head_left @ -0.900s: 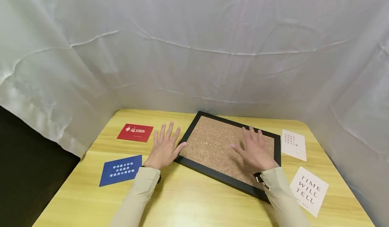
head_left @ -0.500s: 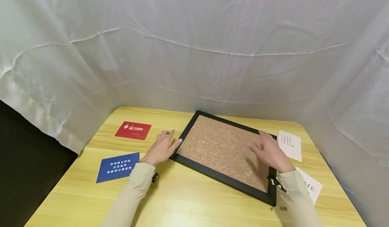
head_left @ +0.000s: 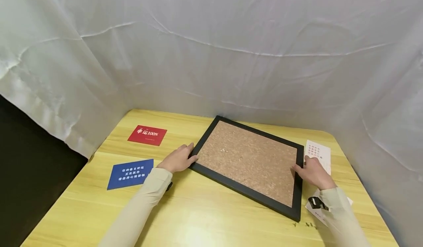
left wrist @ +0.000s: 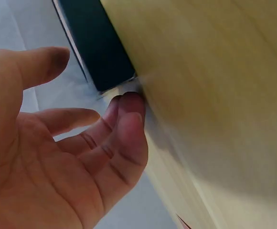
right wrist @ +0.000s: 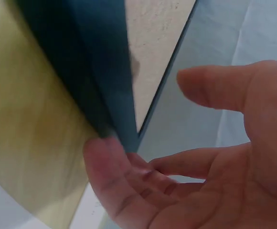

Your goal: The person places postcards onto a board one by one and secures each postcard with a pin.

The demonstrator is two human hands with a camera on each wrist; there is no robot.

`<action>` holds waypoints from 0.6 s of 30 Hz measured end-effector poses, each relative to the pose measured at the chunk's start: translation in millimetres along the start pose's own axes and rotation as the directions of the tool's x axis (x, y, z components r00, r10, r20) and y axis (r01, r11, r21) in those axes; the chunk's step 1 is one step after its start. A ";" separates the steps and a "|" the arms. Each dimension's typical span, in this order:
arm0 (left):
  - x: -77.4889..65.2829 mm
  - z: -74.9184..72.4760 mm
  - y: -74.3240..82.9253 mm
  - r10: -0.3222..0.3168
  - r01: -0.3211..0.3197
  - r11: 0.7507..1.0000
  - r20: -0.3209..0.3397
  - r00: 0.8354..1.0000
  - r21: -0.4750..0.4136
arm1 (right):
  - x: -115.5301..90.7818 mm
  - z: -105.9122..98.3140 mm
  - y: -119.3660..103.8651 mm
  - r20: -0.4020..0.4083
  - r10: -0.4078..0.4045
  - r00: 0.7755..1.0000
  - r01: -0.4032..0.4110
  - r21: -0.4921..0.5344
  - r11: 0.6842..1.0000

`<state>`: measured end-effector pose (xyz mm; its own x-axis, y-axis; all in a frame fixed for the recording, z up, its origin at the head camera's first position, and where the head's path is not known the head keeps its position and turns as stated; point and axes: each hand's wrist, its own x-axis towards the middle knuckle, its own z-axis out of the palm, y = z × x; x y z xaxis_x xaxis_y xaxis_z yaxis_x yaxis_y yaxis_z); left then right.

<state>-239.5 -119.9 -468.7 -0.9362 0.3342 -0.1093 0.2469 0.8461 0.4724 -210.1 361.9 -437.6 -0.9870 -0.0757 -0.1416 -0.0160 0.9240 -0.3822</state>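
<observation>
A cork board (head_left: 248,159) with a black frame lies tilted on the wooden table. At its left corner, my left hand (head_left: 178,159) has bent fingers against or just beside the frame's outer edge. In the left wrist view the left thumb (left wrist: 47,67) stands apart from the frame. My right hand (head_left: 314,171) is at the right side, its thumb above the frame and its fingers along the outer edge. The right wrist view shows the fingertips (right wrist: 102,150) by the frame's outer side and the thumb (right wrist: 215,86) clear of it. Neither hand has a grip.
A red card (head_left: 147,135) and a blue card (head_left: 130,174) lie left of the board. On the right lies a white card (head_left: 318,151); another white card (head_left: 318,212) is partly under the right forearm. A pale curtain (head_left: 211,56) hangs behind the table (head_left: 198,217).
My right hand has moved right, from over the cork to the board's right edge. The left hand's spread fingers have bent in at the left corner. The board has stayed about where it was.
</observation>
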 end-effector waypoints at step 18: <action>1.6 6.4 -0.3 0.060 -0.058 0.993 -0.012 0.998 0.101 | -1.2 10.8 6.1 0.059 0.050 0.997 -0.056 0.110 0.992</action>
<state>-239.4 -117.0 -474.6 -0.9227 0.3791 -0.0704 0.3250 0.8629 0.3869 -207.2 363.6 -449.6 -0.9754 -0.0512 -0.2144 0.0575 0.8799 -0.4717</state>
